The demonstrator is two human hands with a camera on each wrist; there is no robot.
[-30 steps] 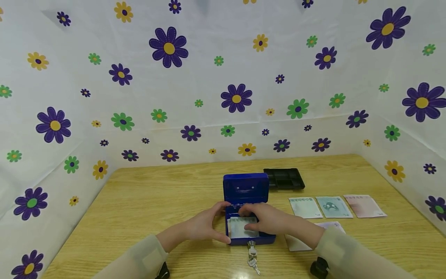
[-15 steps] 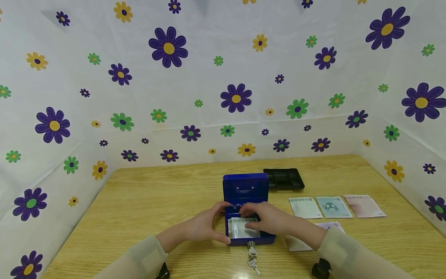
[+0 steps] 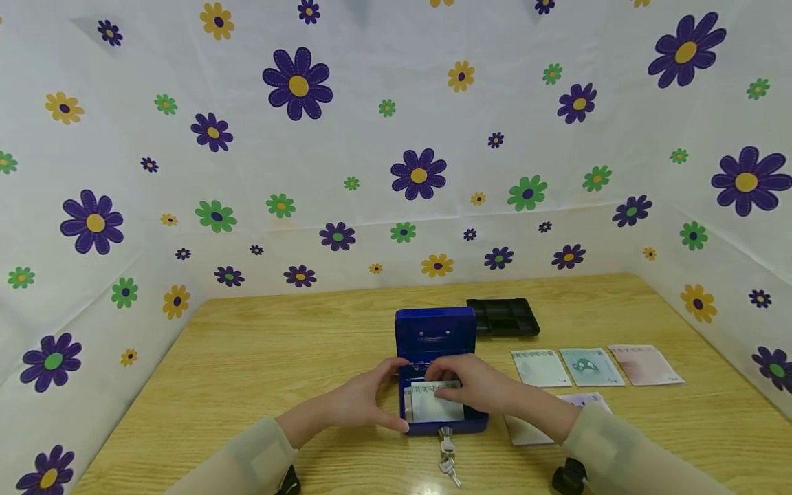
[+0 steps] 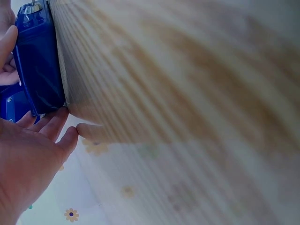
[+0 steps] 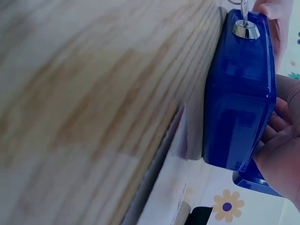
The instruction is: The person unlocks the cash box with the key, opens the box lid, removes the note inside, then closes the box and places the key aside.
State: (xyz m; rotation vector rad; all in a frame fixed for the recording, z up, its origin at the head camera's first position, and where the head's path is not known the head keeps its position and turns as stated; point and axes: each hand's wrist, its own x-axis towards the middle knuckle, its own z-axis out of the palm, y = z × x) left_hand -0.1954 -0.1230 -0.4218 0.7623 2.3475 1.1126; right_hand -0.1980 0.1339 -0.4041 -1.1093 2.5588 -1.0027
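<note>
A small blue cash box (image 3: 435, 333) stands on the table with its lid raised. My left hand (image 3: 355, 402) holds its left side, thumb at the front corner and fingers toward the back corner. Inside lie pale banknotes (image 3: 427, 410). My right hand (image 3: 479, 386) reaches in over the right wall, its thumb on the face of the top banknote and its fingers curled behind the upper edge. The wall hides these fingertips in the right wrist view, where the box (image 5: 239, 93) shows from its right side. Keys (image 3: 447, 447) hang from the front lock.
Behind the box lies a black compartment tray (image 3: 504, 317). To the right are a greenish note (image 3: 541, 368), a teal note (image 3: 592, 366) and a pink note (image 3: 646, 364) in a row. A purplish note (image 3: 529, 432) lies partly beneath the right forearm. A flowered cloth (image 3: 371, 137) surrounds the table.
The top banknote has shifted right and slightly up in the box under my right hand, showing more of the note beneath at left. My left hand stays put.
</note>
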